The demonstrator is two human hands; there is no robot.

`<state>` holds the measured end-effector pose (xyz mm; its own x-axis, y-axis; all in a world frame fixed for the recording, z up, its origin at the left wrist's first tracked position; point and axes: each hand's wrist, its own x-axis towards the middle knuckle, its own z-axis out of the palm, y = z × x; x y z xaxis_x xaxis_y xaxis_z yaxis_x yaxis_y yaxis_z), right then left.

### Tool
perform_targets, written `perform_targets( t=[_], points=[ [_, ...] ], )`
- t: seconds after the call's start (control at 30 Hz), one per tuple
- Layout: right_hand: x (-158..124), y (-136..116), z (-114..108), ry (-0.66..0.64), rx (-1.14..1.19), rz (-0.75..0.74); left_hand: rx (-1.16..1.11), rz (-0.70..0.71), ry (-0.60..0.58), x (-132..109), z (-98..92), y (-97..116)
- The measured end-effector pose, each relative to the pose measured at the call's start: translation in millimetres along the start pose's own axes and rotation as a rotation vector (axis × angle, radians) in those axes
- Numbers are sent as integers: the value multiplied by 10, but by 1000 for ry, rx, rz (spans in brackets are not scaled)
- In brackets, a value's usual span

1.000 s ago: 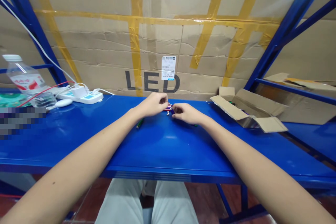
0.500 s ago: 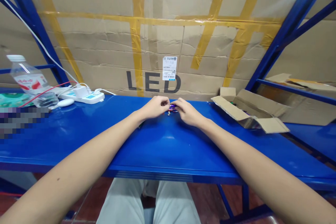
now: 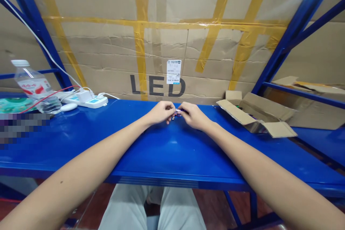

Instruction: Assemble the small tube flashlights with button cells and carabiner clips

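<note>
Both hands meet over the middle of the blue tabletop (image 3: 172, 154). Between them is a small shiny purple-and-red object (image 3: 178, 113) with a little gold-coloured part at its lower end; its exact kind is too small to make out. My left hand (image 3: 162, 112) has its fingers curled and pinched at the object's left side. From the right, my right hand (image 3: 193, 114) grips the object between thumb and fingers. The fingers cover much of it.
An open cardboard box (image 3: 256, 113) with small items inside stands to the right. At the left are a plastic bottle (image 3: 35, 86), a white power strip (image 3: 88, 100) with cables, and a green package (image 3: 14, 105). A large taped carton (image 3: 107, 57) closes off the back.
My left hand's fingers have come down lower over the left end of the shiny object, covering more of it. My right hand keeps its hold. The camera view has shifted slightly.
</note>
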<state>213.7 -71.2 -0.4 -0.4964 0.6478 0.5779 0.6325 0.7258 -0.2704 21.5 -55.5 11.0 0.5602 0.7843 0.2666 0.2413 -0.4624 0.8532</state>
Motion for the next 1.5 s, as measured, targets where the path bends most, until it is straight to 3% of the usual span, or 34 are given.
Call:
perform_targets(
  t=[0.17, 0.4, 0.5, 0.8, 0.97, 1.5],
  points=[
    [-8, -57, 27, -35, 57, 49, 216, 139, -3, -22, -63, 46],
    [1, -62, 72, 152, 169, 84, 176, 191, -23, -5, -120, 99],
    [11, -49, 55, 172, 237, 123, 226, 197, -18, -29, -125, 126],
    [13, -102, -54, -23, 511, 330, 555, 381, -12, -26, -131, 115],
    [20, -67, -64, -108, 633, 373, 597, 400, -21, -24, -110, 120],
    [36, -5, -54, -174, 387, 348, 694, 353, -37, -15, -69, 47]
  ],
)
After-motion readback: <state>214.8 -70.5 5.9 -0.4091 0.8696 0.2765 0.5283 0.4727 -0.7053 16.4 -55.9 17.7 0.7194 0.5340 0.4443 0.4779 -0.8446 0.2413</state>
